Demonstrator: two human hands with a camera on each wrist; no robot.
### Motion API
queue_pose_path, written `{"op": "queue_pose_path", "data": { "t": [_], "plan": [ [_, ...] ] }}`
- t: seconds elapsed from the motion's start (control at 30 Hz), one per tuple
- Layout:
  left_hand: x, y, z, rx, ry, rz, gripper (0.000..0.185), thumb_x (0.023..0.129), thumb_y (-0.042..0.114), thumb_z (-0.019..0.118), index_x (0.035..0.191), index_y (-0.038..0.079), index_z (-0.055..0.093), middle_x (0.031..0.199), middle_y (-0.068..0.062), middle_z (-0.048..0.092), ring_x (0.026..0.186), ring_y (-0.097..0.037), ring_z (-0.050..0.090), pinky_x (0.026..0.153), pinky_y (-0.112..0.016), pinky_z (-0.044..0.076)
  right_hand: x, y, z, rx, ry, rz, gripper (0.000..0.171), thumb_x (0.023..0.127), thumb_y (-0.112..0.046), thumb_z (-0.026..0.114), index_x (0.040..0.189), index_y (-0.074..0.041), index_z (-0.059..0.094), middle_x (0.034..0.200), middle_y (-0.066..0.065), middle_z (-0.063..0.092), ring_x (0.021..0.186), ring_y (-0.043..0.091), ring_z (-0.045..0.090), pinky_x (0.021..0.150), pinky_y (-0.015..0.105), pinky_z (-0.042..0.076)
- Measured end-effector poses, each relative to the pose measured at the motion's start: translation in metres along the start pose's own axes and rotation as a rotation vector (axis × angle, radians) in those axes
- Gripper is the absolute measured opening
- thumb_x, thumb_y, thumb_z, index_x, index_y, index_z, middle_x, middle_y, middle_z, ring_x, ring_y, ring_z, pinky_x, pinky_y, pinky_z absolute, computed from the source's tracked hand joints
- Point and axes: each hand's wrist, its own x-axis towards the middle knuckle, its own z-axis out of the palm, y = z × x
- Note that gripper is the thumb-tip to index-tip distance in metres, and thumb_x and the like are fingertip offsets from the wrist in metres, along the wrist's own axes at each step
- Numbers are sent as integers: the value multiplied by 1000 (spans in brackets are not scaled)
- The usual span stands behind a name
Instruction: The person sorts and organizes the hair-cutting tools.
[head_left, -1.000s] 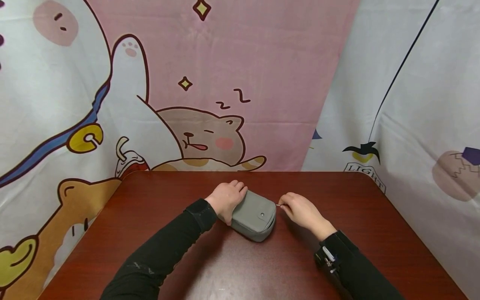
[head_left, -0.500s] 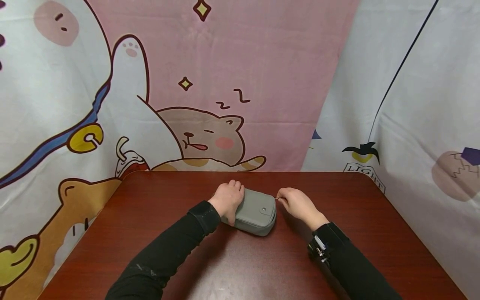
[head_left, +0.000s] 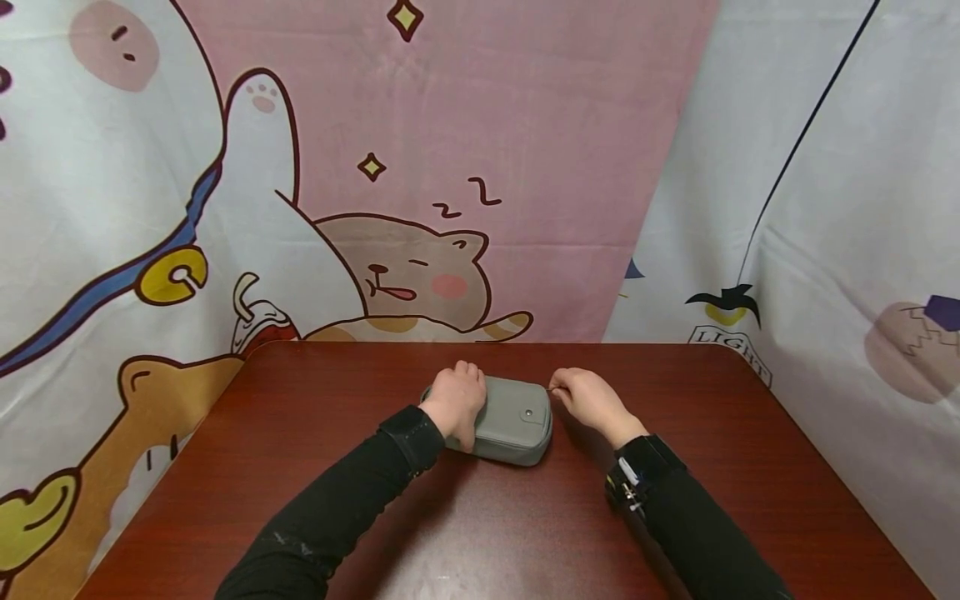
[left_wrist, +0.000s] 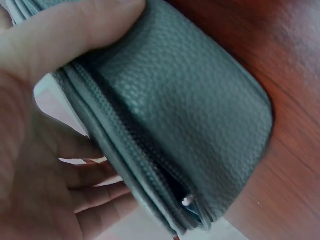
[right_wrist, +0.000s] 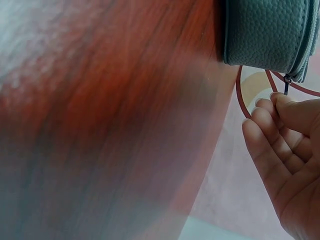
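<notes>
A grey-green zip pouch (head_left: 517,417) of grained leather, with a snap tab on its top, is on the table. My left hand (head_left: 457,404) grips its left end, thumb on the near side and fingers over the far side. At the pouch's far right corner, my right hand (head_left: 592,400) pinches the zipper pull (right_wrist: 286,88) between thumb and forefinger. In the left wrist view the zipper (left_wrist: 125,130) runs along the side, and its teeth stand parted near the end, where a small metal bit (left_wrist: 187,201) shows. The pouch's inside is hidden.
The dark red-brown wooden table (head_left: 360,533) has its far edge just beyond the pouch. Behind it hangs a cartoon-printed cloth (head_left: 570,167) in pink and white. Some gear is strapped at the right wrist (head_left: 628,482).
The pouch has turned slightly, its right end swinging away from me. My right hand has moved away and a little left, still pinching the pull. My left hand keeps its grip.
</notes>
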Motion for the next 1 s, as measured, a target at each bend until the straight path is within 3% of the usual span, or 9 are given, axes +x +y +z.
{"op": "queue_pose_path", "data": {
  "t": [0.43,0.53,0.73,1.0],
  "plan": [
    [-5,4,-3,-27,-24,-65,111,51,71,83,132,1,53,109,-10,52,97,-22,49,64,-29,50,7,0,3,21,-5,23,5,95,-8,66,93,-4,68,88,3,66,85,22,63,80,42,52],
    [-6,1,-2,-62,-36,-54,118,50,72,84,138,1,49,113,-10,51,102,-22,48,73,-29,50,7,-1,4,21,-5,26,5,95,-7,65,93,-5,69,89,3,66,85,22,63,80,42,52],
    [-6,-13,6,-192,-34,20,133,50,69,87,151,2,34,137,-12,44,124,-26,41,101,-35,40,7,-2,5,19,-1,19,3,93,-5,66,94,-5,69,89,4,66,86,23,63,80,43,52],
    [-10,-29,25,-333,34,111,139,49,68,88,156,6,25,155,-12,32,141,-29,30,114,-43,26,6,-2,4,17,-15,47,4,94,-5,66,95,-4,69,89,3,66,85,22,63,80,43,52]
  ]
}}
